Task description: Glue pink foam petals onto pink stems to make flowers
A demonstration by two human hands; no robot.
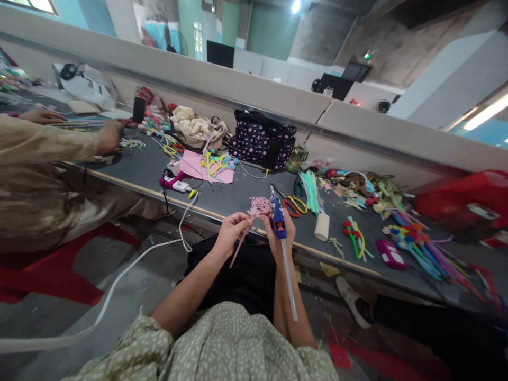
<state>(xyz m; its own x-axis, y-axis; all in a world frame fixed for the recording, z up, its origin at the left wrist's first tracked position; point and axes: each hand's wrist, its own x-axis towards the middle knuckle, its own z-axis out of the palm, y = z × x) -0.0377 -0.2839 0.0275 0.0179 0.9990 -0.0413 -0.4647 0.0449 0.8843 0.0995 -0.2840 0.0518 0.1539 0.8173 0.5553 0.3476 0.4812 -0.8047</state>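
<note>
A person at a cluttered dark bench point(254, 180) pinches a pink fuzzy craft piece point(260, 204) between the fingertips of the left hand point(233, 231), its stem trailing down toward the near side, while the right hand point(286, 231) grips a blue glue gun point(277, 214) with a long translucent glue stick point(289, 280) jutting from its back. The pink piece is held at the bench's near edge, just left of the gun; whether the right fingertips also touch it cannot be told. Right of the gun lie scissors point(296, 206) with red and yellow handles, near a bundle of pale green stems point(310, 191) and a tan cylinder point(322, 227). Farther right are red-topped stems point(353, 235) and a magenta box point(391, 254). On the far left, yellow and blue pieces point(217, 165) rest on a pink sheet point(190, 164), beyond a purple power strip point(170, 181). A dark polka-dot bag point(257, 140) stands against the far partition point(190, 79). At left, a co-worker's hand point(110, 138) reaches over the bench.
</note>
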